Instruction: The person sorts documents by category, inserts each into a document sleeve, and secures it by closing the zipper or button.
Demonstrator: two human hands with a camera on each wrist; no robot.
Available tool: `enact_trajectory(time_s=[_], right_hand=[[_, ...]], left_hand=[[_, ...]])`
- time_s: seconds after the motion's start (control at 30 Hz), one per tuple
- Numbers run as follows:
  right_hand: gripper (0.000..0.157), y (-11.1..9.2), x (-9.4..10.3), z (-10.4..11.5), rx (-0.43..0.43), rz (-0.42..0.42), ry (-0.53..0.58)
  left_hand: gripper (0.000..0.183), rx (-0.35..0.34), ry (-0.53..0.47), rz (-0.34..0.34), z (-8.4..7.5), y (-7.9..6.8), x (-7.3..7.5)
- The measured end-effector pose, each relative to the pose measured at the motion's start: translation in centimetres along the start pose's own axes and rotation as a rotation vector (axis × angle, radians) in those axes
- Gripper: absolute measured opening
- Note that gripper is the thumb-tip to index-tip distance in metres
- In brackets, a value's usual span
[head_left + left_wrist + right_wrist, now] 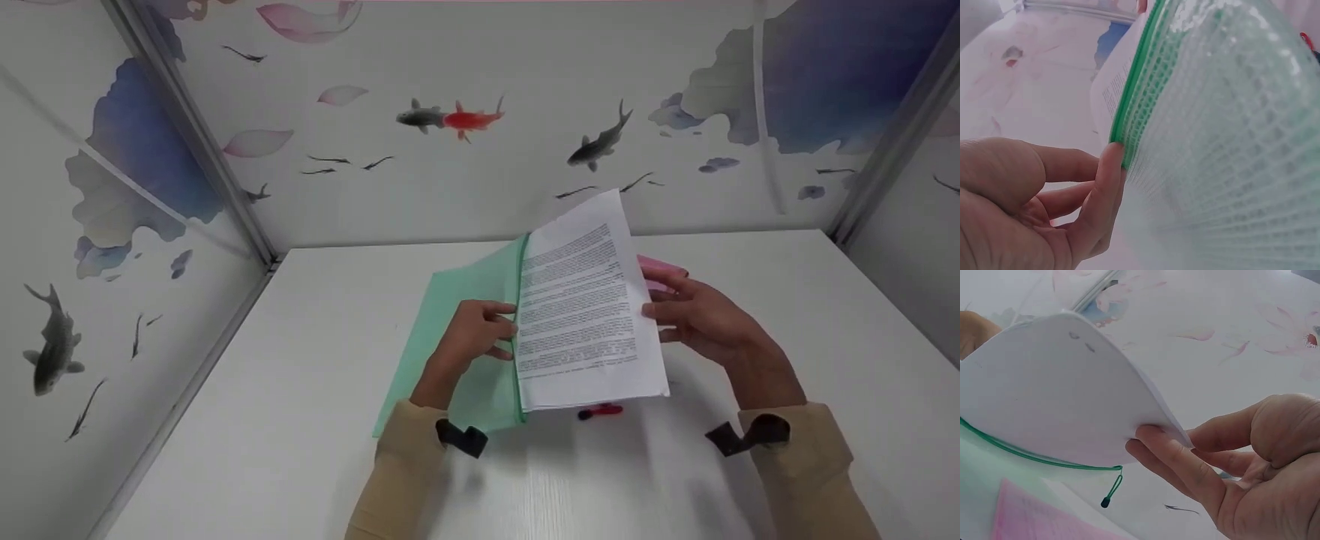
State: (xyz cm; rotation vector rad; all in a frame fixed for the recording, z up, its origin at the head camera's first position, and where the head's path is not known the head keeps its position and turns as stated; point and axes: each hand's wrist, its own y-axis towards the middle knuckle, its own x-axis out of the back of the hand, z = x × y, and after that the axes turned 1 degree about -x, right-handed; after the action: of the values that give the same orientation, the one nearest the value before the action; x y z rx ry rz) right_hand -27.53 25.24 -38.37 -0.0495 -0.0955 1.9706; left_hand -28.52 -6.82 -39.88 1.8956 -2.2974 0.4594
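Observation:
A green mesh zipper pouch (457,300) is held up at a slant, its long zipped edge (1135,84) facing right in the head view. My left hand (478,330) pinches that edge between thumb and fingers. Out of the pouch's opening sticks a stack of printed paper (577,322). The outer edge of the stack is pinched by my right hand (701,311), thumb on one side and fingers on the other. A green cord zipper pull (1113,491) dangles from one end of the zip. How much paper is inside the pouch is hidden.
Behind the paper and right hand lies a pink item (660,268), partly covered. A small red and black object (600,412) sits on the white table (315,360) below the paper. Patterned walls (480,180) enclose the table at the back and sides.

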Motion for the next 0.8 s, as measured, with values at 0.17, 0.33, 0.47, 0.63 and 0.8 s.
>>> enact_trajectory(time_s=[0.17, 0.33, 0.47, 0.63, 0.8], right_hand=[[0.070, 0.20, -0.11, -0.32, -0.001, 0.005, 0.008], [0.071, 0.24, -0.23, -0.42, 0.013, 0.037, 0.039], [0.071, 0.30, -0.34, -0.42, 0.024, 0.094, 0.091], [0.070, 0.54, -0.54, -0.55, 0.037, 0.140, 0.141], [0.069, 0.67, -0.79, -0.72, 0.047, 0.164, 0.167]], left_hand=[[0.039, -0.008, -0.017, 0.006, 0.04, 0.10, 0.08], [0.039, -0.015, -0.038, 0.009, 0.16, 0.21, 0.20], [0.040, -0.019, -0.050, 0.012, 0.42, 0.40, 0.31], [0.040, -0.024, -0.057, 0.000, 0.57, 0.58, 0.46], [0.040, -0.030, -0.065, -0.001, 0.54, 0.64, 0.51]])
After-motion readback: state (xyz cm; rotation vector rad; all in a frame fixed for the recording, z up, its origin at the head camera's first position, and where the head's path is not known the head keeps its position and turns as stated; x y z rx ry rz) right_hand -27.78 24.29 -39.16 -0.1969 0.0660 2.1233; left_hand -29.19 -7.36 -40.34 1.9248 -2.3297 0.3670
